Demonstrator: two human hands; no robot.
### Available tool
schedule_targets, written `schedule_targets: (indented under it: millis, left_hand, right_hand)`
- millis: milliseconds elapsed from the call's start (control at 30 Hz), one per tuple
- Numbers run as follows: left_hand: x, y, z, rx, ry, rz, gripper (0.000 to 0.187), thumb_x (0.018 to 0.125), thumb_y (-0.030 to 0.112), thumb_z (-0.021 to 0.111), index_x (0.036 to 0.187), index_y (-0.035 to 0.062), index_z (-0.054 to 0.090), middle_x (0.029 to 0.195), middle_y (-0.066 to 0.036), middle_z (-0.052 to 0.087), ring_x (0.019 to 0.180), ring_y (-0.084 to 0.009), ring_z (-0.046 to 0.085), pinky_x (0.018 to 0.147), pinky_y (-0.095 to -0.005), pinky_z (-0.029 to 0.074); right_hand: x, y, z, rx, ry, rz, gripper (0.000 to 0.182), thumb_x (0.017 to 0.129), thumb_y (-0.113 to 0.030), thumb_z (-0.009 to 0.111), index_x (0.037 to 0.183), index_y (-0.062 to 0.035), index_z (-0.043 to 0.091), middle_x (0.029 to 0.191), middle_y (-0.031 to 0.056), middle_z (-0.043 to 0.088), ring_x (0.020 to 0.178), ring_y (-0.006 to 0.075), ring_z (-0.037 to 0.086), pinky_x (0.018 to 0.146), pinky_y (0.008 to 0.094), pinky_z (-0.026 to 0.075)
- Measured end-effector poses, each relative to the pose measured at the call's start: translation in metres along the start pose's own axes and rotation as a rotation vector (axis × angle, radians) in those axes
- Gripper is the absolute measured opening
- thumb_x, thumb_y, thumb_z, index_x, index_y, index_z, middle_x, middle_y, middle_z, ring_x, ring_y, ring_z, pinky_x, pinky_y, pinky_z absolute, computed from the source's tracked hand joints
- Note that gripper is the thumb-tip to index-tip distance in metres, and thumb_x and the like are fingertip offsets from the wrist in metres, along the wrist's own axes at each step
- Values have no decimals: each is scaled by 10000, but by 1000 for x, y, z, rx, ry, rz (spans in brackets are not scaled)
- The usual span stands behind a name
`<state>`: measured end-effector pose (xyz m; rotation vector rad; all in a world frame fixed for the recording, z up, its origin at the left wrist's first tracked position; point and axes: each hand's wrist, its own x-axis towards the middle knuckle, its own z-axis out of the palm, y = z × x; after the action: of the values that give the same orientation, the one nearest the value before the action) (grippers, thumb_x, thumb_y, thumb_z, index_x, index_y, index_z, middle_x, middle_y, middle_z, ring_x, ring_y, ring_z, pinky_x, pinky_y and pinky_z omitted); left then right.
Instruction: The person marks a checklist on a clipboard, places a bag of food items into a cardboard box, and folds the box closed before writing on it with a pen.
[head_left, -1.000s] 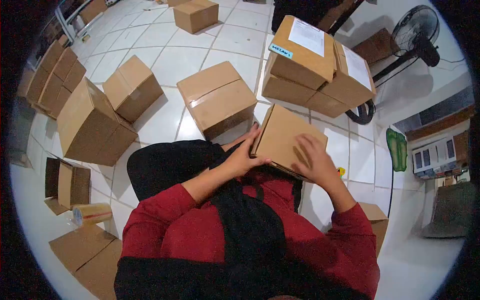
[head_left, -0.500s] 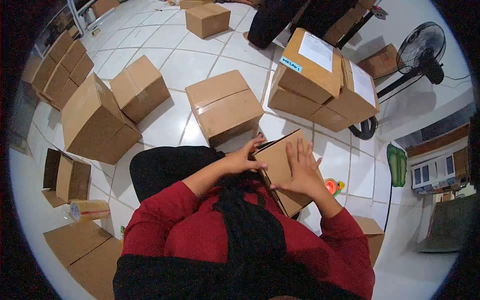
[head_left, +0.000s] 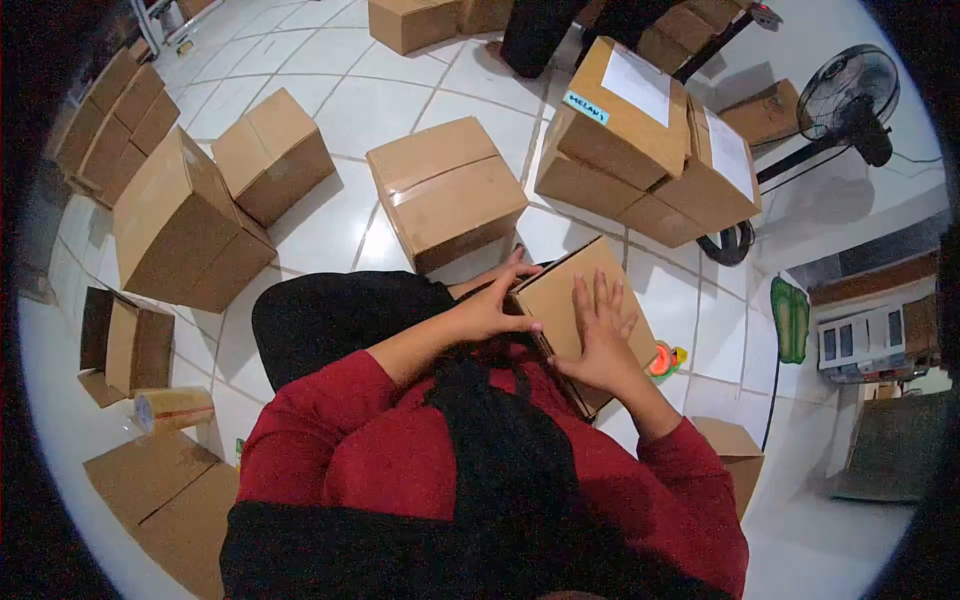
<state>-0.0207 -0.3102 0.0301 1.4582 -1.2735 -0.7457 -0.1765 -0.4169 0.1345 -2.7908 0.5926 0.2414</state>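
Small carton (head_left: 556,306) gripped at edge by left hand (head_left: 490,312); upper face pressed by right hand (head_left: 604,350), fingers spread. Step judged: flaps being closed; even pressure required.

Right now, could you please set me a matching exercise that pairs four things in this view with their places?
Things:
1. Fan
2. Right hand
3. Tape roll
4. Left hand

Places:
A. At the left edge of the small box held at the lap
B. Left side of the view
C. Upper right of the view
D. Fingers spread over the small box's broad face

Right pairs: 1-C, 2-D, 3-B, 4-A
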Motion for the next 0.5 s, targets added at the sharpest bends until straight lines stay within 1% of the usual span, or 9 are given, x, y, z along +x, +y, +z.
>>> schedule_targets:
  millis: [33, 100, 133, 200, 233, 300, 333, 433, 500]
  left_hand:
    - [0, 2, 0, -1, 4, 2, 729, 655, 195, 678, 1210, 96, 215, 1192, -161, 320, 1106, -244, 319, 892, -360, 317]
    - [-2, 7, 1, 138, 93, 106, 733, 664, 173, 669, 1219, 111, 193, 1174, -149, 332, 1084, -231, 336, 840, -349, 377]
    - [-3, 10, 2, 139, 96, 106, 733, 664, 173, 669, 1219, 111, 193, 1174, -149, 332, 1084, -231, 336, 840, -349, 377]
    - [-6, 19, 4, -647, -65, -337, 736, 673, 140, 655, 1220, 118, 164, 1246, -135, 239, 1084, -223, 330, 758, -319, 441]
    - [-6, 23, 5, -646, -63, -336, 736, 673, 140, 655, 1220, 118, 164, 1246, -135, 239, 1084, -223, 330, 758, -319, 441]
    - [-4, 30, 8, -676, -9, -345, 717, 684, 86, 626, 1216, 127, 146, 1293, -112, 126, 1077, -218, 328, 692, -284, 470]
    - [-2, 30, 9, -676, -7, -343, 717, 684, 86, 626, 1216, 127, 146, 1293, -112, 126, 1077, -218, 328, 692, -284, 470]
    - [0, 28, 12, -725, -6, -371, 696, 682, 48, 602, 1208, 129, 154, 1306, -89, 62, 1081, -223, 316, 710, -298, 463]
    - [0, 21, 17, -695, 40, -315, 699, 677, 33, 593, 1210, 127, 150, 1318, -75, 36, 1080, -214, 317, 718, -298, 460]
  right_hand:
    - [0, 0, -1, 14, 10, 9, 1045, 484, -319, 688, 1305, -200, 52, 1347, 154, -32, 1208, 422, -41, 850, 651, 60]
    - [0, 0, -2, 35, 26, 15, 1038, 486, -304, 684, 1305, -199, 54, 1347, 152, -32, 1209, 420, -38, 848, 654, 65]
    - [0, -1, -2, 60, 45, 23, 1032, 487, -290, 679, 1304, -198, 56, 1347, 150, -32, 1211, 417, -35, 845, 656, 71]
    - [0, -1, -3, 59, 38, 23, 1017, 512, -301, 667, 1304, -207, 37, 1346, 148, -44, 1211, 414, -43, 842, 663, 72]
    - [0, -1, -3, 59, 30, 26, 1002, 536, -311, 655, 1304, -216, 18, 1345, 145, -57, 1211, 410, -50, 839, 669, 74]
    - [0, -4, -4, 51, 29, 28, 993, 542, -304, 650, 1304, -217, 20, 1345, 144, -57, 1211, 409, -51, 840, 668, 78]
    - [0, -6, -4, 42, 29, 31, 984, 547, -297, 646, 1304, -218, 22, 1346, 142, -57, 1211, 408, -52, 842, 667, 82]
    - [0, -9, -4, 13, 47, 25, 975, 549, -279, 636, 1305, -214, 25, 1346, 141, -53, 1212, 407, -51, 843, 666, 88]
    - [-1, -10, -5, 5, 70, 17, 964, 551, -273, 629, 1305, -208, 32, 1345, 145, -37, 1212, 408, -44, 848, 662, 79]
